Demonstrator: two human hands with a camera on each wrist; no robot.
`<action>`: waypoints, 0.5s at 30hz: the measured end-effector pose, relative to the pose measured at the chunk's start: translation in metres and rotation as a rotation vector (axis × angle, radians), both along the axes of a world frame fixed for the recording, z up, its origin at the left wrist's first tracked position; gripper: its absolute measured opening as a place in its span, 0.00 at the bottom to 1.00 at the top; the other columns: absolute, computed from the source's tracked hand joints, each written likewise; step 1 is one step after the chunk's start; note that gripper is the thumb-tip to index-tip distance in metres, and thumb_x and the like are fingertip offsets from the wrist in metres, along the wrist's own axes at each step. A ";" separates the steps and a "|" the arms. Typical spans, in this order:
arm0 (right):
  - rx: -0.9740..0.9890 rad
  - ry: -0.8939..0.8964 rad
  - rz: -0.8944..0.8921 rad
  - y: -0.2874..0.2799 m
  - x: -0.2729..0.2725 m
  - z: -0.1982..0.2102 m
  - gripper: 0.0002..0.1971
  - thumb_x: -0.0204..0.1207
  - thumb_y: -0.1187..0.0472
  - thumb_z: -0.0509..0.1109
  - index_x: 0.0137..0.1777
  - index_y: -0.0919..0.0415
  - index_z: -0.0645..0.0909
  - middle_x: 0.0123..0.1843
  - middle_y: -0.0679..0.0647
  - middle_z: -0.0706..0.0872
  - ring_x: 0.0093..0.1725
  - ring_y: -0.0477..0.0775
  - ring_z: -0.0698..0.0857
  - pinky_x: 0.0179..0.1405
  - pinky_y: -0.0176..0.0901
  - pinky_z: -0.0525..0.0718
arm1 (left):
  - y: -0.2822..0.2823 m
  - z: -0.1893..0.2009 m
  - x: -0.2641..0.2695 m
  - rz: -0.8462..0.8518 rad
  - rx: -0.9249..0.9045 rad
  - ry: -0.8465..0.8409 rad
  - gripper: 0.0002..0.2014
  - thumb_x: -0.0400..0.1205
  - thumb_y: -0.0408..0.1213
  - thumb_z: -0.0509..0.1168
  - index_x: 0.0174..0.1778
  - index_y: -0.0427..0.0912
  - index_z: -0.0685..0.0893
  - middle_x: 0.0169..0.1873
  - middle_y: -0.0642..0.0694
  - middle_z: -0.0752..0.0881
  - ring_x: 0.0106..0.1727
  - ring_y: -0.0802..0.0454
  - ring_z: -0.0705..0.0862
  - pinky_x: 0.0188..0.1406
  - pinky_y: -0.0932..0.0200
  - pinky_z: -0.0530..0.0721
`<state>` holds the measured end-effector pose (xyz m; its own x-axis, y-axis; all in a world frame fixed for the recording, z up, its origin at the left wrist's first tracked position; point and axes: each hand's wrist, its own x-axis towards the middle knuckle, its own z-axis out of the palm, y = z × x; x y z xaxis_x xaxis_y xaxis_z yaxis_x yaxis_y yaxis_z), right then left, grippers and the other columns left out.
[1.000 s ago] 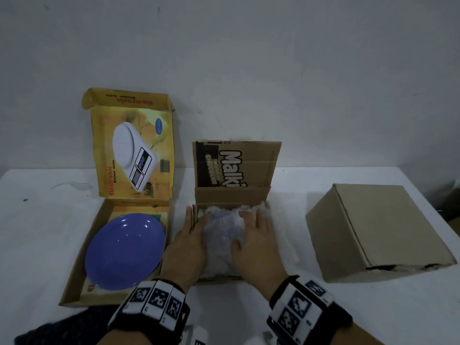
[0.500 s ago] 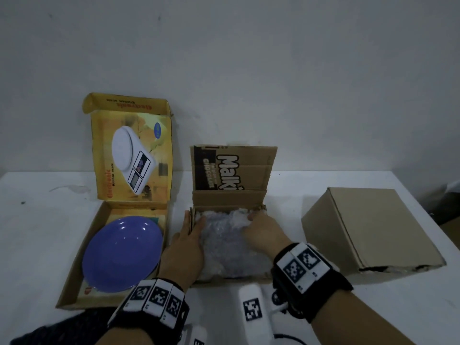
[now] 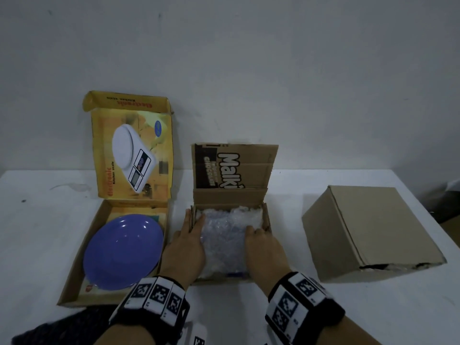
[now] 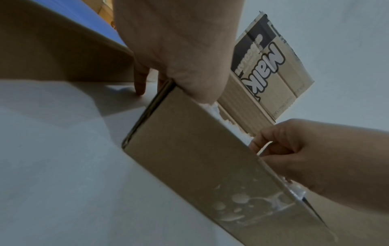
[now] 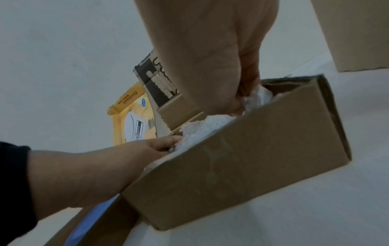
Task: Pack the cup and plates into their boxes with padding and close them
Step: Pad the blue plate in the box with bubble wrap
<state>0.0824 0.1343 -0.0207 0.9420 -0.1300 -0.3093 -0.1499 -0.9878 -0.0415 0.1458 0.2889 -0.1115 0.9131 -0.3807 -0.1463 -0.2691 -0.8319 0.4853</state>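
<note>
Both hands are down in the small open brown cardboard box (image 3: 230, 245) at the middle of the white table (image 3: 273, 319), and it's all about the padding. The left hand (image 3: 185, 247) straddles the box's left wall, thumb side inside against the crumpled clear bubble wrap (image 3: 224, 235), outer fingers (image 4: 140, 83) down on the table, probably to steady the box. The right hand (image 3: 261, 245) has its fingers curled and dug into the wrap along the right wall, apparently tucking it below the rim so the printed lid flap (image 3: 234, 168), standing upright behind, can fold over. What is inside the wrap cannot be made out, bar a sliver of blue at the near edge.

To the left, the round blue plate (image 3: 124, 250) lies bare in the open yellow kitchen-scale carton (image 3: 79, 260), no padding over it yet. To the right sits a plain brown box (image 3: 368, 232), flaps shut.
</note>
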 end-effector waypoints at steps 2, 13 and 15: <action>0.029 0.018 -0.020 -0.002 0.004 0.002 0.20 0.80 0.70 0.58 0.71 0.65 0.63 0.71 0.65 0.71 0.63 0.61 0.80 0.57 0.46 0.80 | -0.001 0.003 -0.002 0.025 -0.022 0.010 0.36 0.81 0.31 0.54 0.82 0.55 0.46 0.83 0.50 0.39 0.78 0.43 0.65 0.66 0.45 0.78; -0.006 0.174 0.149 -0.022 0.012 -0.015 0.29 0.84 0.65 0.52 0.82 0.71 0.45 0.83 0.71 0.43 0.83 0.67 0.47 0.78 0.56 0.64 | 0.002 0.006 -0.004 0.037 -0.108 -0.010 0.34 0.83 0.34 0.51 0.81 0.62 0.44 0.84 0.49 0.47 0.72 0.42 0.72 0.64 0.44 0.79; -0.004 0.125 0.138 -0.024 0.020 -0.014 0.28 0.84 0.56 0.53 0.80 0.69 0.54 0.83 0.68 0.48 0.83 0.66 0.50 0.78 0.56 0.64 | 0.003 0.008 -0.007 0.028 -0.181 -0.043 0.34 0.85 0.36 0.50 0.81 0.62 0.39 0.84 0.50 0.45 0.74 0.44 0.71 0.61 0.48 0.81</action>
